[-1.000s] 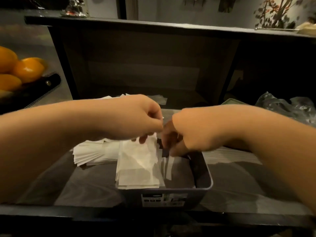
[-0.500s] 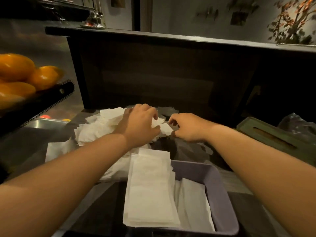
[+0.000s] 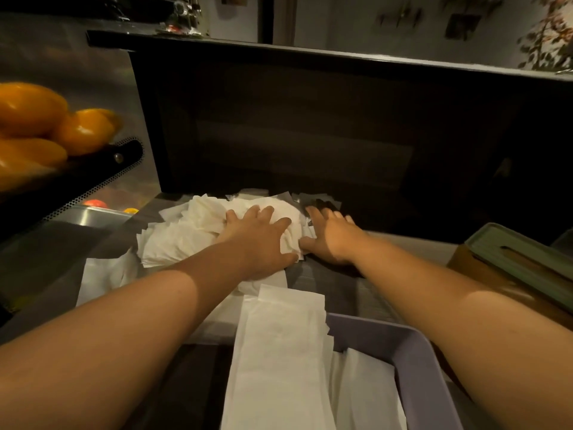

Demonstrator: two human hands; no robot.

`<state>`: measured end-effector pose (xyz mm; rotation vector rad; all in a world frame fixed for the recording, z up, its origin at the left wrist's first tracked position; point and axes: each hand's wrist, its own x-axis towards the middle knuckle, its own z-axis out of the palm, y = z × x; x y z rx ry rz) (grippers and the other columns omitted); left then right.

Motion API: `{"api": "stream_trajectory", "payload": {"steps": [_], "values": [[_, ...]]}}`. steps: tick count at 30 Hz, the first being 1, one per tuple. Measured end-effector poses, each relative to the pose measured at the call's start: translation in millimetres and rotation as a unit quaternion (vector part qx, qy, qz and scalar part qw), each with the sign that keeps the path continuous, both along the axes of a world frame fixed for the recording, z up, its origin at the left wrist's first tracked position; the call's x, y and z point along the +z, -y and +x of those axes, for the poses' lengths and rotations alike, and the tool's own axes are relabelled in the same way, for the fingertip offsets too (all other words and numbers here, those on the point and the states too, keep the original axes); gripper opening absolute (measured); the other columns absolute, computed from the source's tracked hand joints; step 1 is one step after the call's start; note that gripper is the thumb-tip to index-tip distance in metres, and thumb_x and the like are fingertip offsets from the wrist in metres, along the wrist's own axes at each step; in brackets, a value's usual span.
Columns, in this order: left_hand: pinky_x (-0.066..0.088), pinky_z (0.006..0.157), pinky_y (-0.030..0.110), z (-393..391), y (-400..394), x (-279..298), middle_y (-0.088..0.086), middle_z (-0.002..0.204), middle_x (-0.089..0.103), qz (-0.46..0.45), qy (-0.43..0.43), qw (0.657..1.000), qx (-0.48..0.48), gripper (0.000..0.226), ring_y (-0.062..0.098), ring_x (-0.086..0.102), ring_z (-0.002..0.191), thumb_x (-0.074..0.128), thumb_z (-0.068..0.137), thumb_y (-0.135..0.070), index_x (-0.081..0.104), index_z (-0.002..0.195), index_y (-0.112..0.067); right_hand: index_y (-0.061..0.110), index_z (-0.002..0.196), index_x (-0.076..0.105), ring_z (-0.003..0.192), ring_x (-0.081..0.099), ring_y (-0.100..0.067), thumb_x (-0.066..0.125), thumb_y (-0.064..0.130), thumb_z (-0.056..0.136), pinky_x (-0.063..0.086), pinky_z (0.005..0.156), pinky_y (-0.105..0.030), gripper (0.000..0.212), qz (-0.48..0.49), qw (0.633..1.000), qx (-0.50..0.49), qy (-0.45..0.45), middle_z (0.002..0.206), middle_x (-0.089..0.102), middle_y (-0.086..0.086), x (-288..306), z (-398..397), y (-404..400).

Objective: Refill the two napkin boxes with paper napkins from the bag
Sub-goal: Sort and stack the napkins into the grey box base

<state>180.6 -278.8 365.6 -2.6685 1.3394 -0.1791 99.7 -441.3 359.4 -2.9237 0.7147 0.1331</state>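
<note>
A: What lies around the work area?
B: Orange fruits (image 3: 34, 131) sit upper left; a green-lidded box (image 3: 524, 268) stands at right.

A: Containers?
B: The grey box (image 3: 415, 361) nearest the camera holds folded napkins (image 3: 279, 352).

A: Hands?
B: The left hand (image 3: 257, 240) presses flat, grip apart, on the loose napkin pile (image 3: 192, 237) on the worktop (image 3: 328, 283). The right hand (image 3: 331, 237) rests beside it, fingers spread.

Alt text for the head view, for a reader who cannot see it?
Both hands, left and right, lie flat on a loose napkin pile on a dim counter. Nearer, a purple box holds stacked napkins; a green box sits right, oranges left.
</note>
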Motion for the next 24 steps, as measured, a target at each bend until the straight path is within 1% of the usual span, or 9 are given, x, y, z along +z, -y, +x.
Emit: {"api": "stream_trajectory", "payload": {"steps": [4,10,12,14,16,18,20,22,24], "values": [[0.020,0.112,0.066,1,0,1,0.002,0.162,0.015,0.006,-0.010,1.000,-0.004,0.078,0.032,0.016,0.148,0.033,0.085,-0.078,0.016,0.151,-0.040,0.026,0.161,0.012,0.142,0.035,-0.036,0.040,0.066,0.093,0.031,0.113,-0.050,0.083,0.019,0.999,-0.030,-0.011,0.160,0.033,-0.013,-8,4,2],[0.023,0.111,0.066,1,-1,-1,0.002,0.160,0.021,0.005,0.001,1.000,-0.011,0.078,0.031,0.022,0.145,0.032,0.084,-0.079,0.020,0.150,-0.039,0.022,0.151,0.037,0.138,0.033,-0.034,0.042,0.061,0.096,0.032,0.112,-0.048,0.068,-0.015,1.000,-0.011,0.016,0.154,0.032,-0.010,-5,-4,-9],[0.023,0.112,0.065,1,-2,1,0.002,0.160,0.023,0.008,0.002,1.000,-0.017,0.077,0.031,0.024,0.144,0.032,0.084,-0.080,0.023,0.149,-0.040,0.021,0.148,0.041,0.137,0.034,-0.035,0.042,0.061,0.096,0.031,0.113,-0.051,0.066,-0.034,0.999,-0.003,-0.001,0.152,0.035,-0.012,1,-4,-10],[0.025,0.111,0.064,0,-4,2,0.002,0.158,0.026,0.009,0.007,1.000,-0.028,0.076,0.030,0.027,0.143,0.032,0.084,-0.080,0.025,0.148,-0.039,0.018,0.145,0.044,0.132,0.039,-0.035,0.040,0.059,0.098,0.033,0.110,-0.052,0.062,-0.033,0.999,-0.004,0.021,0.145,0.040,-0.014,9,-2,-8],[0.024,0.111,0.065,-1,-5,3,0.002,0.158,0.026,0.015,0.008,0.999,-0.033,0.075,0.031,0.027,0.143,0.032,0.085,-0.080,0.026,0.147,-0.040,0.015,0.143,0.043,0.130,0.042,-0.035,0.042,0.054,0.102,0.037,0.109,-0.051,0.057,-0.019,0.996,-0.034,0.086,0.142,0.043,-0.015,14,3,-5],[0.023,0.112,0.065,0,-6,3,0.001,0.159,0.025,0.021,0.001,0.999,-0.037,0.074,0.031,0.026,0.144,0.033,0.085,-0.079,0.025,0.148,-0.040,0.017,0.149,0.035,0.135,0.040,-0.037,0.043,0.055,0.102,0.035,0.112,-0.052,0.062,0.022,0.991,-0.070,0.116,0.148,0.041,-0.017,11,8,-1],[0.022,0.112,0.065,-1,-7,3,0.001,0.159,0.025,0.020,-0.007,0.999,-0.042,0.073,0.030,0.026,0.144,0.034,0.085,-0.078,0.024,0.148,-0.041,0.020,0.157,0.025,0.139,0.040,-0.039,0.038,0.064,0.100,0.032,0.116,-0.054,0.072,0.069,0.993,-0.077,0.063,0.154,0.038,-0.018,4,14,0],[0.022,0.113,0.064,-1,-7,4,0.000,0.159,0.026,0.018,-0.008,0.999,-0.040,0.072,0.030,0.026,0.144,0.034,0.086,-0.077,0.025,0.147,-0.040,0.023,0.158,0.023,0.139,0.041,-0.039,0.032,0.069,0.100,0.029,0.117,-0.056,0.075,0.061,0.997,-0.054,-0.010,0.157,0.037,-0.016,-3,17,-2],[0.023,0.113,0.064,0,-7,3,0.000,0.158,0.028,0.015,-0.004,0.999,-0.037,0.072,0.029,0.028,0.143,0.034,0.086,-0.078,0.027,0.146,-0.039,0.021,0.159,0.023,0.141,0.041,-0.037,0.035,0.064,0.101,0.031,0.117,-0.053,0.073,0.040,0.998,-0.034,-0.020,0.159,0.036,-0.014,-4,16,-4]]}}
